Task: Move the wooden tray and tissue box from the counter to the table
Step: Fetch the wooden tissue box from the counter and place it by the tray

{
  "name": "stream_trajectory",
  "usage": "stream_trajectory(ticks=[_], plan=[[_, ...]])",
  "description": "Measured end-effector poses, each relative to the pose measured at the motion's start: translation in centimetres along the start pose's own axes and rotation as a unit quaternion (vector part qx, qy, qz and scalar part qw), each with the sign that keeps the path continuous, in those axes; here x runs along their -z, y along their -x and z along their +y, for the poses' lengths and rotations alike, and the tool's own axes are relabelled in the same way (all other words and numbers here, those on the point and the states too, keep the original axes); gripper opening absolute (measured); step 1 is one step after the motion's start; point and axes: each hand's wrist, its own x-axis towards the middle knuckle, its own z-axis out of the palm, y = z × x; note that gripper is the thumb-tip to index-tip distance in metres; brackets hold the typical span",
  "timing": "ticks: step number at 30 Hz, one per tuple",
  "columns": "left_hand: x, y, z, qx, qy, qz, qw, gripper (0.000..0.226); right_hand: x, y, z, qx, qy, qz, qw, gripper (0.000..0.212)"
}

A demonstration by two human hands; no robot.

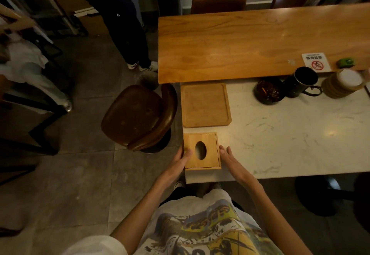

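A wooden tissue box (202, 150) is seen at the near left corner of a white marbled surface (290, 134), flanked by two bare hands. The left hand (180, 159) is pressed against the box's left side, its thumb laid over the top edge; the right hand (230, 157) is held flat and open just beside the right side, and contact there cannot be confirmed. No lift is shown: the box is resting squarely on the surface. Just beyond it, a wooden tray (205, 104) is lying flat along the same left edge, untouched. A long wooden table (250, 40) is abutted to the far side. The box is judged to be rigid, smooth-sided and fairly light, with a top panel, pierced by an oval opening, that may be loose; it is best clamped low on two opposite walls rather than by the top. The tray, stiff and shallow, is best taken by its raised rim at opposite edges. A dark mug (300, 81) and an ashtray (269, 92) are standing well apart to the right.
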Motion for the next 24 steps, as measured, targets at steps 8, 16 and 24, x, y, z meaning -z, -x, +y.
stream_trajectory(ticks=[8, 16, 24], plan=[[0.16, -0.3, 0.03, 0.005, -0.016, -0.002, 1.0, 0.058, 0.13, -0.18, 0.15, 0.0, 0.006, -0.004, 1.0, 0.073], [0.16, -0.43, -0.38, 0.009, -0.007, 0.005, 1.0, 0.06, -0.15, 0.09, 0.06, 0.013, -0.006, -0.001, 1.0, 0.072], [0.28, -0.57, -0.58, 0.006, -0.008, -0.001, 1.0, 0.06, -0.08, 0.09, -0.07, 0.007, -0.015, 0.001, 1.0, 0.072]])
